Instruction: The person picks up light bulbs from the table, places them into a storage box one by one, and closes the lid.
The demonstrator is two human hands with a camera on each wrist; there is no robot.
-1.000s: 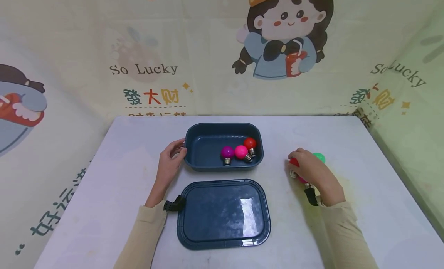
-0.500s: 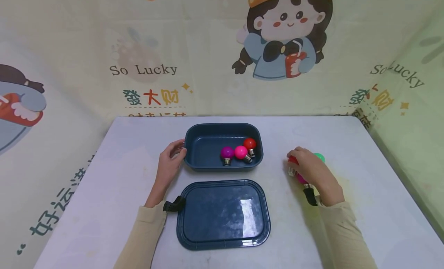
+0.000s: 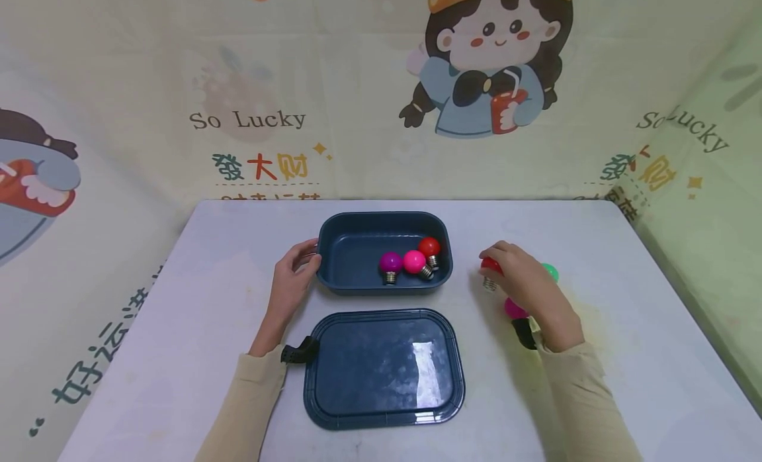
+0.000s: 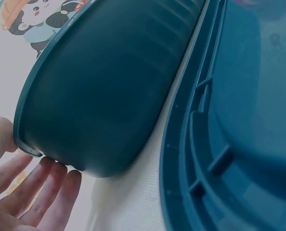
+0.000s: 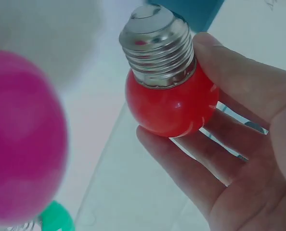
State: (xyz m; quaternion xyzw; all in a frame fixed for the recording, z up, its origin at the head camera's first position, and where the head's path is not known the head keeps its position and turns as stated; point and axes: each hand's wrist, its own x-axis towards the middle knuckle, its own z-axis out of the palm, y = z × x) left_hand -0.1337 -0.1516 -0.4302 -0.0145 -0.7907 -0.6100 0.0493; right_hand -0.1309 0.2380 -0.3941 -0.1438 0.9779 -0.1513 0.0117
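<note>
A dark blue plastic box holds a purple bulb, a pink bulb and a red bulb at its right end. My left hand grips the box's left end; in the left wrist view its thumb is at the rim and its fingertips touch the underside of the rim. To the right of the box, my right hand pinches another red bulb between thumb and fingers, its metal screw base exposed. Near that hand are a magenta bulb and a partly hidden green bulb.
The dark blue lid lies flat on the white table in front of the box. Black wrist-camera mounts stick out from both wrists; the left one overlaps the lid's edge in the head view. A printed cloth hangs behind the table.
My right hand has risen and shifted left with the red bulb, leaving the magenta bulb more exposed. The left hand, box and lid stay where they were.
</note>
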